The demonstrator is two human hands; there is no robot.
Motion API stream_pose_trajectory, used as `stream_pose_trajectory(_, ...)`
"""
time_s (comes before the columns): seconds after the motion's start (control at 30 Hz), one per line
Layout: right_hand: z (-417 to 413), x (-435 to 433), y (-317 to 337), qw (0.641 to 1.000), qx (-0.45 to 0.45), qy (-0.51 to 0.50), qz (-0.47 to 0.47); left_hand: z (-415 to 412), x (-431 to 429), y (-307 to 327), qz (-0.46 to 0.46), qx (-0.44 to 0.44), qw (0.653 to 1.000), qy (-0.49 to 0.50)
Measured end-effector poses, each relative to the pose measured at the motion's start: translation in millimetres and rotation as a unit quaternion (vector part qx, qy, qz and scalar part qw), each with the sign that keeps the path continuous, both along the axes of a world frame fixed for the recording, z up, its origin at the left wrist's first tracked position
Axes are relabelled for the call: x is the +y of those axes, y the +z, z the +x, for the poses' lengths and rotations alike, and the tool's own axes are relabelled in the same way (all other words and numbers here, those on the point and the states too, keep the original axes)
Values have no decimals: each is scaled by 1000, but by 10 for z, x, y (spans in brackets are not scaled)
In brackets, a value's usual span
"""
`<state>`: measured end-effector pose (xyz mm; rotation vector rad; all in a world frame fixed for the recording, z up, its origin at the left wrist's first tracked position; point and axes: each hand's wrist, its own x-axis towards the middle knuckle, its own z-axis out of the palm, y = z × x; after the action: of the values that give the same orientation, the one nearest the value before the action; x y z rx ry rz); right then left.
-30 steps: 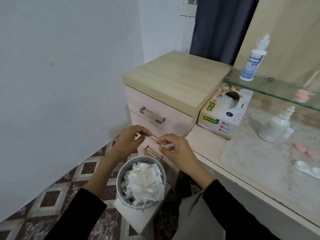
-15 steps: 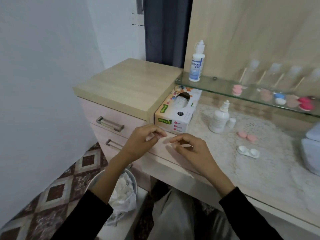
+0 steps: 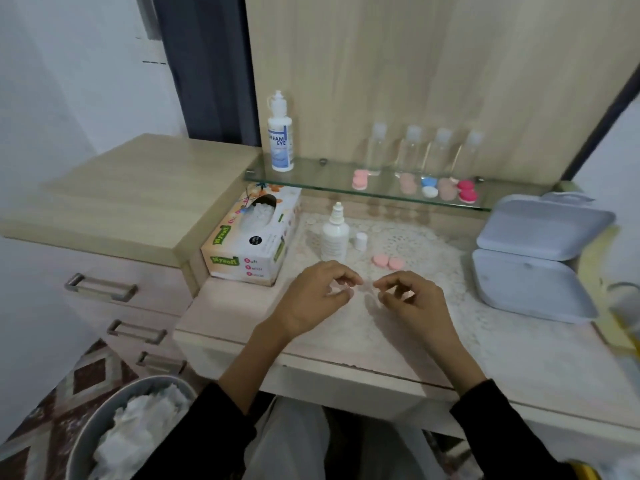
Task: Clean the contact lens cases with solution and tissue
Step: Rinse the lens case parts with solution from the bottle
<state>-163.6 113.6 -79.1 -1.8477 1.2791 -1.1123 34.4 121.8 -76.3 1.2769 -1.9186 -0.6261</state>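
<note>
Two hands meet over the near middle of the desk (image 3: 346, 358). The left hand (image 3: 318, 296) and the right hand (image 3: 412, 299) each curl their fingers and seem to pinch one end of the pale case (image 3: 367, 288), though blur makes the grip hard to read.

A fingertip hold this light is the main risk. A slip would likely drop the case on the lace mat (image 3: 415, 244) or off the near edge, toward the bin (image 3: 86, 431) at near left. The uncapped bottle (image 3: 334, 233) stands just beyond the left hand, its cap (image 3: 361, 240) beside it. A careless reach for it, or for the tissue box (image 3: 249, 237) further left, could tip it and spill solution. Two pink lids (image 3: 388, 261) lie loose just beyond the hands and could be knocked away.

The case looks small, whitish and half see-through, with both ends hidden by fingertips.
</note>
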Motion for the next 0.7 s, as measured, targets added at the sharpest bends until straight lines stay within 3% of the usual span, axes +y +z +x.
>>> stream_pose_trajectory(0.17, -232, -57, -100, 993, 68, -83, -42, -329, -159, -68, -39, -122, 991, 49)
stream_pose_trajectory(0.4, -290, -129, -176, 989, 116, -79, -41, -480, -210, -124, -67, -149, 983, 89)
stream_pose_trajectory(0.5, -289, -128, -187, 990, 109, -80, -50, -478, -195, -143, -94, -112, 982, 116)
stream_pose_trajectory(0.7, -288, -137, -209, 989, 107, -86, -56, -385, -203, -88, -172, 95, 943, 270)
